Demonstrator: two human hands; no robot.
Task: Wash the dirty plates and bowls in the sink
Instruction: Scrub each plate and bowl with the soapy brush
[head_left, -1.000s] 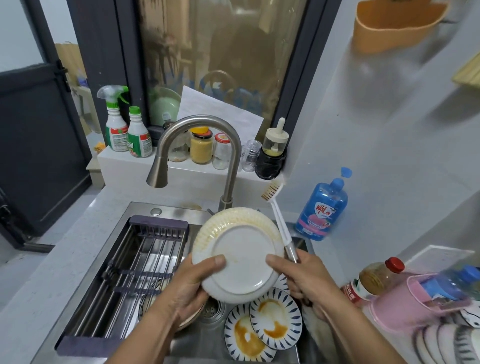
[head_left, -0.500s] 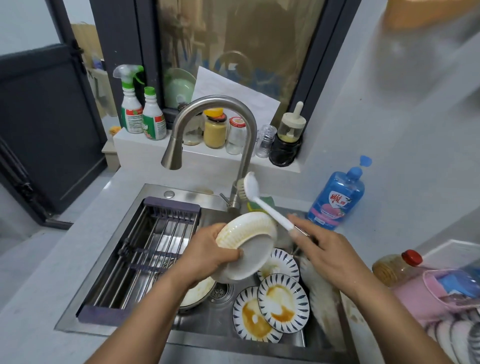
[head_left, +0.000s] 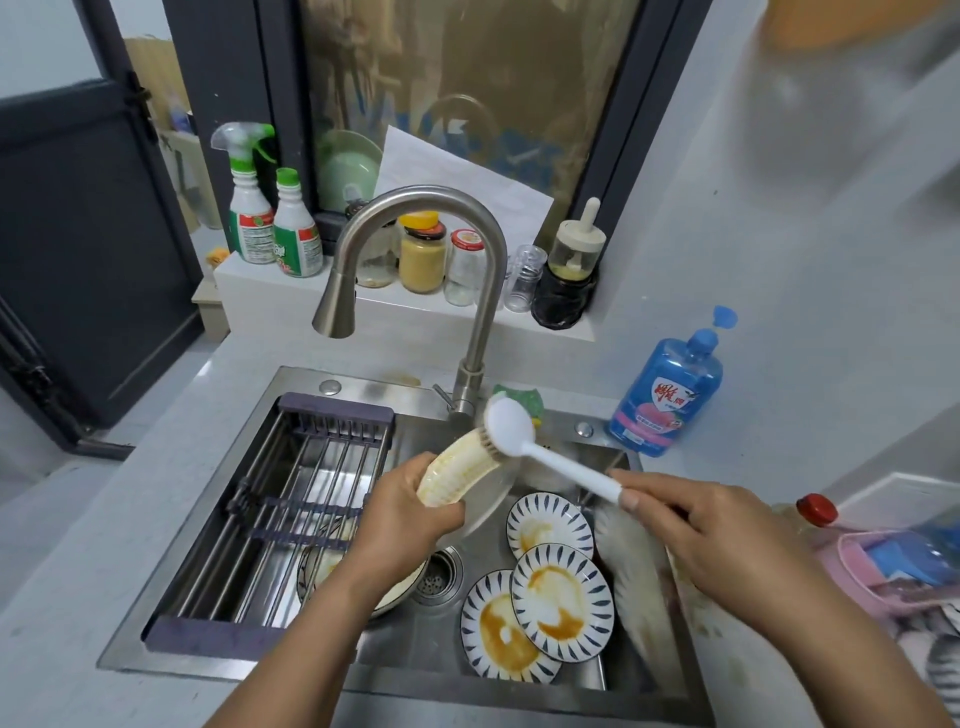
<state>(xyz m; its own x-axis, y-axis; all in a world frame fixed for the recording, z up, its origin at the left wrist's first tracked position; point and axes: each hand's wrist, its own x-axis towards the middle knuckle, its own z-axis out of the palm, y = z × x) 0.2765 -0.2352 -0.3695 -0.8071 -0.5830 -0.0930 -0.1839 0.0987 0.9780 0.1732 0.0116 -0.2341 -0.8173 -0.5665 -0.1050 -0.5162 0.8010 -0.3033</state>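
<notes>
Tipped further since half a second ago, the cream plate (head_left: 457, 475) now stands almost edge-on just in front of the faucet (head_left: 475, 338) base, and the white dish brush (head_left: 511, 423) has dropped from beside that base until its bristles meet the plate's upper rim. The left hand (head_left: 410, 519) is clamped round the plate's lower edge, fingers curled over the ridged, brown-stained rim; the right hand (head_left: 711, 530), well to the right of the faucet, is wrapped round the end of the brush handle. Three striped plates (head_left: 561, 603) smeared with brown sauce lie overlapped in the sink (head_left: 363, 376), nearer the person than the faucet and to its right, and a soiled bowl (head_left: 322, 566) sits partly under the left forearm. No stream shows at the spout. Scrubbing looks barely begun, so the job is at an early stage. To do it well, brace the plate firmly against the brush's push, work the bristles along the ridges where sauce lodges, and turn the plate bit by bit so the whole rim gets covered.
</notes>
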